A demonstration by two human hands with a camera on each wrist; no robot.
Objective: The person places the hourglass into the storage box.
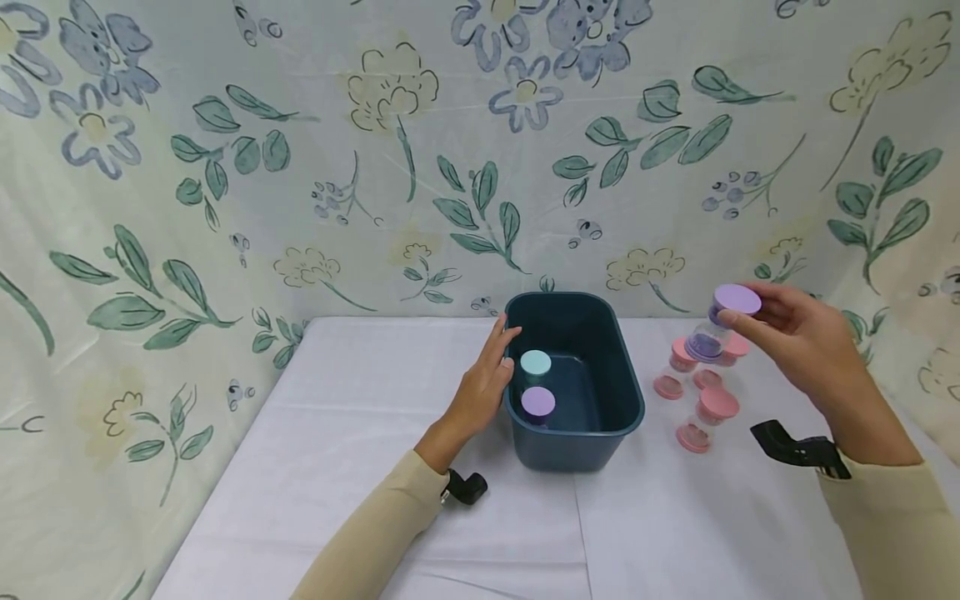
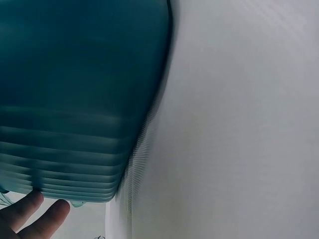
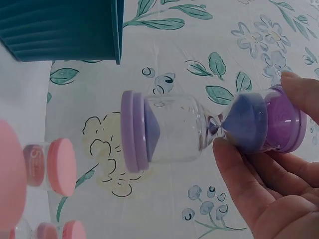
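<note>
In my right hand a purple-capped hourglass is gripped near its upper cap, raised above the table; purple sand shows in both of its bulbs. My left hand rests against the left side of the dark teal bin, its fingers at the rim and fairly straight. Inside the bin, along the left wall, stand a light-blue-capped hourglass and a second purple-capped hourglass. Several pink-capped hourglasses stand right of the bin, partly behind and below the held one.
A white cloth covers the table. Behind it hangs a floral-patterned curtain. Black wrist cameras are strapped at both sleeves, the right one close to the pink hourglasses. The bin's ribbed wall fills much of the left wrist view.
</note>
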